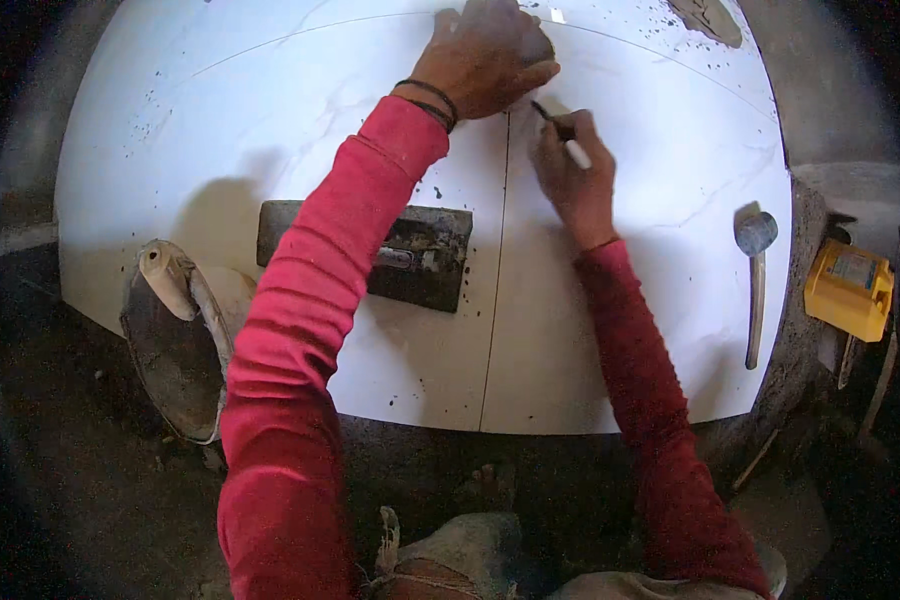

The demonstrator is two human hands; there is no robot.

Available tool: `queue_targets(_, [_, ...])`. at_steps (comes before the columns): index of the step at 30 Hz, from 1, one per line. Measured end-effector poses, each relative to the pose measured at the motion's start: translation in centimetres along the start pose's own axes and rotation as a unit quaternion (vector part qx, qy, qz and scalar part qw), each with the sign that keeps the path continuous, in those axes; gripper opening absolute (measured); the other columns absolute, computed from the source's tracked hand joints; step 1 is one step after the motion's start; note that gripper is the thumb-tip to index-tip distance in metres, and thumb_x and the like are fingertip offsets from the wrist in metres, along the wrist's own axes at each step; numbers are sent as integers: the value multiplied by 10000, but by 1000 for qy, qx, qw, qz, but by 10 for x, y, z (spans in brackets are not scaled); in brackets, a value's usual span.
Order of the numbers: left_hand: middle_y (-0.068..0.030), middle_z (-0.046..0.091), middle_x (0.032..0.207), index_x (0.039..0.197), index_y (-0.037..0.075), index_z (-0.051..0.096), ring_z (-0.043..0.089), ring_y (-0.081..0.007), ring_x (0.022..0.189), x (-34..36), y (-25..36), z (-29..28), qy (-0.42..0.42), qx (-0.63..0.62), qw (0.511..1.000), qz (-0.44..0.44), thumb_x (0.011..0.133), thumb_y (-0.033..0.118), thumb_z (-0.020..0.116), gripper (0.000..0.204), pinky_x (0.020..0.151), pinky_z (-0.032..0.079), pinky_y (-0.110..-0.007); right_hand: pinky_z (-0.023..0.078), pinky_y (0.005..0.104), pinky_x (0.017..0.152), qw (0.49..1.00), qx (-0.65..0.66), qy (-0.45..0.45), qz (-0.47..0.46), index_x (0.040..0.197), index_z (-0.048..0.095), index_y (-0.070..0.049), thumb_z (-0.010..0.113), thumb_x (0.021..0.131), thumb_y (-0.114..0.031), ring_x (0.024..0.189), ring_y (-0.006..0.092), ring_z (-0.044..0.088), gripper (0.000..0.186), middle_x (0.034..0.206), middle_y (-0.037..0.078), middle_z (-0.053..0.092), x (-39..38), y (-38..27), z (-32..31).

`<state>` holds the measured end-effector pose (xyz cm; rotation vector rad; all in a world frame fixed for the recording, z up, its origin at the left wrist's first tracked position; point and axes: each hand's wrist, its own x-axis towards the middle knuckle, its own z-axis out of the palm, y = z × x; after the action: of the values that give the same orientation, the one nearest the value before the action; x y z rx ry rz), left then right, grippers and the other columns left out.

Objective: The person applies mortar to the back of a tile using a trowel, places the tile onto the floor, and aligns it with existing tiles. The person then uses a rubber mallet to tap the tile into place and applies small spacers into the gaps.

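Note:
Bent over the far part of white marble-patterned tiles (590, 350), my left hand (488, 60) is closed, its thumb pointing right. Its fingertips are hidden, so I cannot tell what they grip. My right hand (582, 190) pinches a slim black-and-white marker pen (577, 154), its dark tip angled up and left towards the tile surface. That tip is just right of a thin joint (503, 200) between two tiles. Under my left forearm lies a dark, dirty rectangular trowel (425, 265), partly covered by the red sleeve.
A mallet (755, 235) with a grey head and wooden handle lies at the right edge. Beyond it sits a yellow jerrycan (848, 290). At left stands a dirty bucket (175, 350) with a pale cylindrical piece (167, 280) at its rim. Dark crumbs dot the tiles.

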<state>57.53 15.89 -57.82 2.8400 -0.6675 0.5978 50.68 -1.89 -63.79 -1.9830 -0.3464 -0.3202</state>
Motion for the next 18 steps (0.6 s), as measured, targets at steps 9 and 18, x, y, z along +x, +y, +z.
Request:
queue_targets(9, [-211,402,1326,1323,0,451,370,-375,1245,2,0,-5,-77,-1,997,4,913,523,500,666,992,336,-546,505,458,716,990,-108,-21,-87,1012,559,-56,656,800,-77,862,367,617,234,925,159,629,-15,-33,58])
queue_targets(18, [-202,398,1334,1329,3,450,363,-370,1254,8,4,2,-77,-7,997,1,906,530,513,678,1014,310,-541,534,461,719,969,-224,-64,-87,945,606,-31,655,723,-83,875,345,640,232,968,175,621,-4,-19,80])
